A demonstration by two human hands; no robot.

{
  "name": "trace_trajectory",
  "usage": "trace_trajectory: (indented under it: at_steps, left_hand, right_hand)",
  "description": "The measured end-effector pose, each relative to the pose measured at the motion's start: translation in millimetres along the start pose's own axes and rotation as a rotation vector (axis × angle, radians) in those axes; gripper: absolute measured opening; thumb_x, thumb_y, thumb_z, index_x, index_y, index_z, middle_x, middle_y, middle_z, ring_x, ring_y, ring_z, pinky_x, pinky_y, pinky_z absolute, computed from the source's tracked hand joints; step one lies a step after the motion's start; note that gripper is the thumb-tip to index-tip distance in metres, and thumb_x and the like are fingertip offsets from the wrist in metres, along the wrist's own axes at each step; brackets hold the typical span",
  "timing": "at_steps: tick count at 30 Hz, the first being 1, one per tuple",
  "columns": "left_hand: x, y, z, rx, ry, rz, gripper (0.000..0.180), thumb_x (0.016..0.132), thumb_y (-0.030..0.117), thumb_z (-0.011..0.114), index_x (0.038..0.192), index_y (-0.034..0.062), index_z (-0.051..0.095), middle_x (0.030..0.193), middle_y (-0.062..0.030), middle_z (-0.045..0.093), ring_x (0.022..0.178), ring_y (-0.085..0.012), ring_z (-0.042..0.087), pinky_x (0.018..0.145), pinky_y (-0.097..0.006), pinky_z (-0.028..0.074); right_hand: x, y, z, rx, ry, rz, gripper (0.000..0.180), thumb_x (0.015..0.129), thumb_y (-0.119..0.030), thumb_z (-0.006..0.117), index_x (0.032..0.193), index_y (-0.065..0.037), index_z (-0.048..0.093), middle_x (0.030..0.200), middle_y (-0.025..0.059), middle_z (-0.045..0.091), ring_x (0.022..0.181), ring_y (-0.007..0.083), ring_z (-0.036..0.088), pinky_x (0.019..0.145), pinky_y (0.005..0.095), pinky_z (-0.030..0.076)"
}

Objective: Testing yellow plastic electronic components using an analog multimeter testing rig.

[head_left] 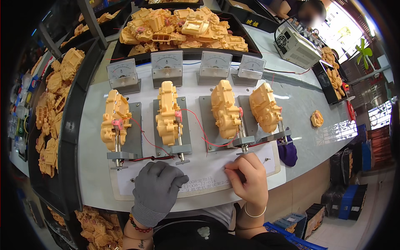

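My left hand (156,188), in a grey glove, is curled into a loose fist over the white paper sheet (196,181); its palm side is hidden. My bare right hand (252,179) has its fingers bent in, with nothing visible in them. Its knuckles are just below the metal turning handle (245,151) of the third fixture; whether they touch, I cannot tell. In a row on grey metal fixtures stand yellow plastic gearbox housings: far left (114,116), second (167,110), third (226,109) and far right (265,107). Pink parts and metal rods sit at their sides.
Behind the fixtures stand several analog meters (166,66). Black bins of yellow housings lie at the back (112,54) and left (68,166). A power supply (298,46), a small yellow part (317,118) and a purple cloth (288,154) are to the right. Thin red wires (204,135) cross the table.
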State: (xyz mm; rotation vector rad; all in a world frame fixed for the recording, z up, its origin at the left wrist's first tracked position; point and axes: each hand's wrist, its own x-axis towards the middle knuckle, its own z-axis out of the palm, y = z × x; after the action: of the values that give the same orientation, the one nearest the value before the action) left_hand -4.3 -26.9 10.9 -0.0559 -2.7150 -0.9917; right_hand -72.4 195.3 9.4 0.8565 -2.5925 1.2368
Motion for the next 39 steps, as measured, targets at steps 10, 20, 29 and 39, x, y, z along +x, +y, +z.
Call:
trace_trajectory:
  at_steps: [10,20,29,39]
  left_hand:
    - [3.0,-1.6,-2.3,0.007,-0.001,0.020,0.016,0.074,0.019,0.076,0.079,0.0087,0.065,0.075,-0.0071,0.061,0.072,-0.0270,0.059,0.063,-0.038,0.048]
    - [-11.7,11.6,-16.0,0.001,0.108,-0.095,0.013,0.075,0.015,0.075,0.082,0.0070,0.067,0.076,-0.0084,0.060,0.075,-0.0274,0.059,0.066,-0.039,0.048]
    - [-30.1,-30.1,-51.2,-0.001,0.214,-0.380,0.018,0.072,0.012,0.077,0.081,0.0004,0.066,0.079,-0.0104,0.059,0.070,-0.0215,0.058,0.061,-0.034,0.047]
    - [-29.0,-34.0,-49.2,0.157,0.246,-0.296,0.014,0.073,0.010,0.076,0.078,0.0010,0.065,0.077,-0.0088,0.060,0.069,-0.0208,0.058,0.063,-0.032,0.046]
  right_hand:
    - [2.8,-1.7,-3.9,0.063,-0.024,0.063,0.011,0.072,0.004,0.069,0.081,0.000,0.063,0.075,0.0100,0.055,0.067,0.0247,0.054,0.059,0.0318,0.044]
    - [0.3,-3.0,-2.1,0.094,-0.009,0.174,0.013,0.075,0.004,0.068,0.085,0.000,0.062,0.076,0.0114,0.054,0.069,0.0273,0.054,0.061,0.0336,0.044]
    - [-6.3,4.7,-3.5,0.250,0.124,0.097,0.009,0.076,0.002,0.067,0.083,0.002,0.062,0.076,0.0082,0.057,0.068,0.0174,0.059,0.061,0.0247,0.047]
    - [-25.3,50.1,-60.1,0.028,0.139,0.194,0.013,0.076,0.000,0.070,0.087,0.001,0.064,0.082,0.0030,0.055,0.067,0.0102,0.047,0.059,0.0212,0.035]
